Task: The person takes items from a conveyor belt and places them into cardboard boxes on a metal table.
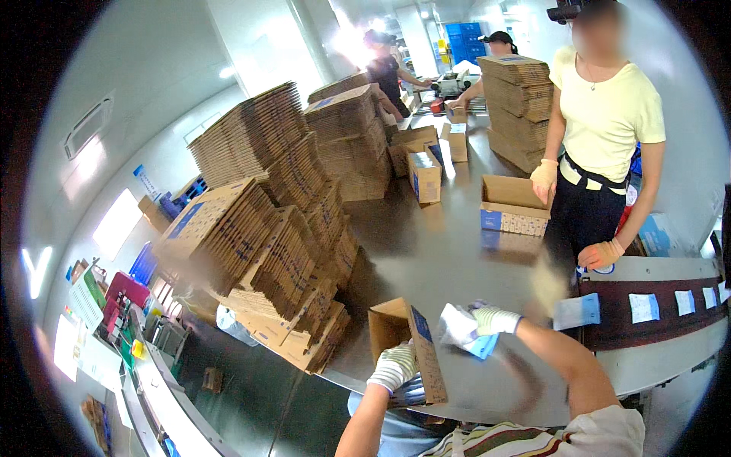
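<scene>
An open cardboard box (432, 365) stands tilted at the table's near edge, with several blue-and-white packets (411, 391) in its near end. My left hand (394, 367), in a striped knit glove, is closed over the box's left side; its fingertips are partly hidden. To the right of the box, my right hand (493, 320), gloved alike, is closed on white-and-blue packets (461, 327) held above the table. These packets are smeared by motion, and I cannot tell how many there are.
Tall stacks of flattened cartons (282, 251) line the table's left side. A conveyor belt (617, 324) carries spaced packets (644, 308) at the right. Beside it stands a co-worker (605, 114) with gloved hands, near an open box (515, 221). Filled boxes (425, 179) and other people are farther back.
</scene>
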The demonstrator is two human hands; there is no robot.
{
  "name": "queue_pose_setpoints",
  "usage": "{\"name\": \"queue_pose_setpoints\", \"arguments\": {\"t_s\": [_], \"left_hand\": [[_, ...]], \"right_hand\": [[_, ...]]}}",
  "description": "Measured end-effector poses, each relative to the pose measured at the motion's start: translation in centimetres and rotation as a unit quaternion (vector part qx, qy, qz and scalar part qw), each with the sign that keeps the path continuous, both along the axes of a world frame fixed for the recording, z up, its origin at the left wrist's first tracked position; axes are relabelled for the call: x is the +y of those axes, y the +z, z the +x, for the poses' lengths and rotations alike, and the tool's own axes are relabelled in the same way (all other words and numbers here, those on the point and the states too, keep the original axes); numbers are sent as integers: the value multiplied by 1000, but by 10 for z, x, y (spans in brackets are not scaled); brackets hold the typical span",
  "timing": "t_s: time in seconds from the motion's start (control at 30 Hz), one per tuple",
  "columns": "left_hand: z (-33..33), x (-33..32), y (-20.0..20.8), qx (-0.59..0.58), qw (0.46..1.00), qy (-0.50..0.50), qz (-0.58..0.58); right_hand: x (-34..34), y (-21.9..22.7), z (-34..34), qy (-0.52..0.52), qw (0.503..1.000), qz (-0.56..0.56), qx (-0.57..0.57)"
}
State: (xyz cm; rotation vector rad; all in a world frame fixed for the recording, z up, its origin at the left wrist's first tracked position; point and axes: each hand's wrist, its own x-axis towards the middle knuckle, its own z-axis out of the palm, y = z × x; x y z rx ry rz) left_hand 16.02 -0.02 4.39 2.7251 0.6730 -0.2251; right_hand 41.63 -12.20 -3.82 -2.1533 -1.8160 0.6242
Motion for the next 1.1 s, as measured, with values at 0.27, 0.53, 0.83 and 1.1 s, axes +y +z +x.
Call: {"name": "queue_pose_setpoints", "arguments": {"t_s": [0.27, 0.53, 0.83, 1.1], "left_hand": [[-15, -12, 0, 12, 997, -8, 72], [-9, -23, -12, -21, 989, -43, 139], [10, -26, -12, 62, 995, -44, 69], [15, -29, -12, 38, 997, -45, 52]], "right_hand": [[-6, 58, -77, 48, 965, -123, -229], [3, 67, -41, -121, 991, -34, 51], [83, 121, -110, -1, 935, 207, 287], [89, 116, -109, 83, 986, 42, -139]]}}
